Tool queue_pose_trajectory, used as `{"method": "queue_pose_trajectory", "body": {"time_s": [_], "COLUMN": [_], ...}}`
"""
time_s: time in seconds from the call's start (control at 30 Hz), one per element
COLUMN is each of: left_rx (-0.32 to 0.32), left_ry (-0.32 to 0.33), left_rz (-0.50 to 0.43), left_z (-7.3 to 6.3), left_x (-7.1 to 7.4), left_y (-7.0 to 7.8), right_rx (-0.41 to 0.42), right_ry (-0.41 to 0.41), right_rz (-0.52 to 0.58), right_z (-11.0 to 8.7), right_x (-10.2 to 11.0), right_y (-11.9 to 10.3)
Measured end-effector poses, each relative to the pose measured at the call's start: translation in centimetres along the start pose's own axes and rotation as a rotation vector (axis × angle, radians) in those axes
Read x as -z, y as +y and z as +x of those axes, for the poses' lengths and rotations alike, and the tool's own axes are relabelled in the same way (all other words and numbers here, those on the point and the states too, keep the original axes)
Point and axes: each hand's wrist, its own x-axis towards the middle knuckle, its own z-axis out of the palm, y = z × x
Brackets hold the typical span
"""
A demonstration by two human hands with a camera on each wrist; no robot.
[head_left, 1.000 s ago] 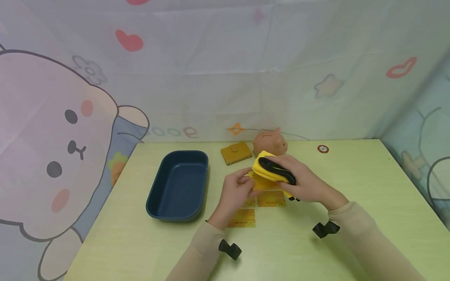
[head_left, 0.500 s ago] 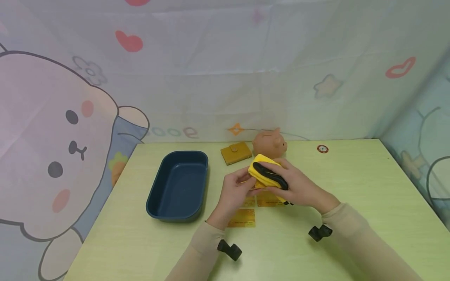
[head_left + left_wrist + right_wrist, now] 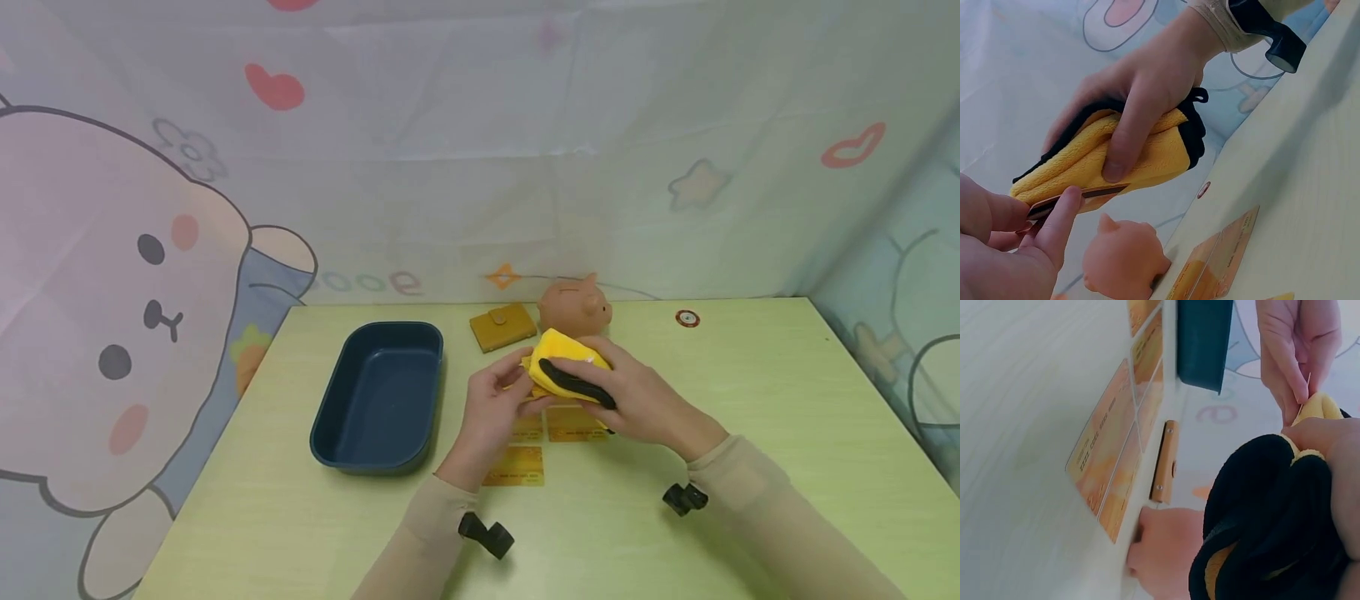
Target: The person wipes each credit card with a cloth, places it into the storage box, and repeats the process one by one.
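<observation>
1. Left hand (image 3: 487, 412), centre of the head frame: its grip is closed, thumb and fingers pinching one card (image 3: 1099, 197) near its end; holding it there probably leaves most of the face uncovered.

2. Right hand (image 3: 637, 398), right of centre: its grip is wrapped round the cloth (image 3: 557, 347), thumb on one side; the cloth is folded thick, yellow with black edging, which likely makes a soft pad between fingers and card.

3. The held card is above the bench (image 3: 300, 525), at lower left of the left-wrist frame; it lies against the cloth's underside, the two hands seemingly brought close so that both meet.

4. Other cards (image 3: 577, 425) lie flat on the bench below the hands, lower centre; set edge by edge in rows, perhaps to keep each one within easy reach.

5. The bin (image 3: 381, 408) stands left of centre; wallet (image 3: 502, 328) and piggy bank (image 3: 566, 310) sit upper centre, a chip (image 3: 687, 318) upper right; all are apart from the cards, which presumably keeps the working spot free.
</observation>
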Motion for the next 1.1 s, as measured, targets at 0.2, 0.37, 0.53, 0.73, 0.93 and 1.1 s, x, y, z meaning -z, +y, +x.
{"method": "queue_pose_trajectory", "body": {"time_s": [0.2,0.37,0.53,0.73,0.93,1.1], "left_rx": [0.004,-0.01,-0.002,0.026,0.067,0.054], "left_ry": [0.019,0.028,0.044,0.053,0.066,0.081], "left_rz": [-0.008,-0.02,-0.017,-0.017,-0.012,0.017], "left_z": [-0.2,-0.3,-0.3,-0.2,-0.1,-0.1], "left_x": [0.3,0.5,0.6,0.8,1.3,1.6], "left_y": [0.2,0.4,0.7,0.8,0.3,-0.1], "right_rx": [0.043,0.048,0.041,0.032,0.002,-0.079], "right_ry": [0.008,0.021,0.021,0.042,0.042,0.029], "right_rz": [-0.075,-0.098,-0.111,-0.148,-0.194,-0.206], "right_z": [-0.4,-1.0,-1.6,-2.4,-2.9,-2.9], "right_x": [0.1,0.2,0.1,0.1,0.0,0.4], "right_y": [0.4,0.9,1.5,2.6,3.2,3.3]}}
